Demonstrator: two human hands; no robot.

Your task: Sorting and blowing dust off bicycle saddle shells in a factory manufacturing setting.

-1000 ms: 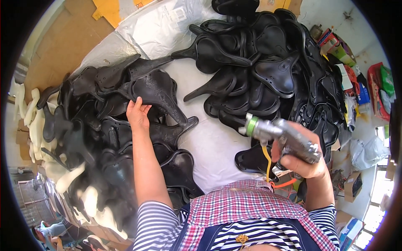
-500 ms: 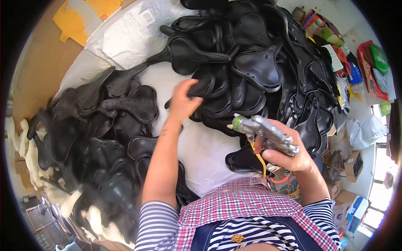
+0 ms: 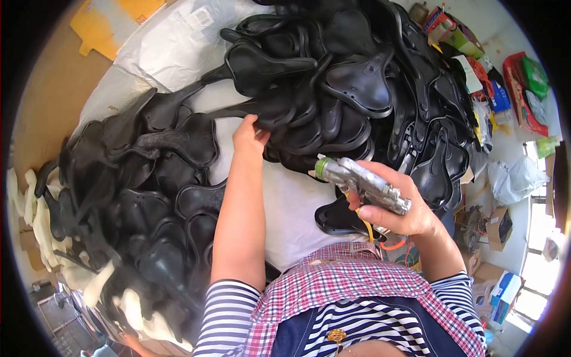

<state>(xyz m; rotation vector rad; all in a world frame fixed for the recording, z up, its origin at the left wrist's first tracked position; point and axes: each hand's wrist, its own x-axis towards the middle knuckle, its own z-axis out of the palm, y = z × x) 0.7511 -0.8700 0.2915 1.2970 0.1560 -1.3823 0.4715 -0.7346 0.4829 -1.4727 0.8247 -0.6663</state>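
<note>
My left hand [image 3: 250,135] is closed on the edge of a black bicycle saddle [image 3: 275,108], its narrow nose pointing left. This saddle lies against a big heap of similar black saddles [image 3: 360,86]. In my right hand [image 3: 395,199] is a silvery spray gun [image 3: 363,181] with a green collar; its nozzle points left, and a yellow hose [image 3: 367,231] hangs below it. A single black saddle [image 3: 339,219] rests on the white table cover [image 3: 288,205] beneath the gun. How my left fingers grip the saddle's underside is hidden.
Another pile of black saddles [image 3: 143,220] covers the left side. Cream-coloured pieces [image 3: 95,285] lie at its edge. A co-worker's arm [image 3: 134,342] shows at lower left. Plastic sheeting [image 3: 160,47] lies at the back; boxes and bags [image 3: 517,184] stand along the right wall.
My left hand has closed on a saddle at the heap's left edge, whose nose now shows extended leftward. The spray gun has shifted slightly left in my right hand.
</note>
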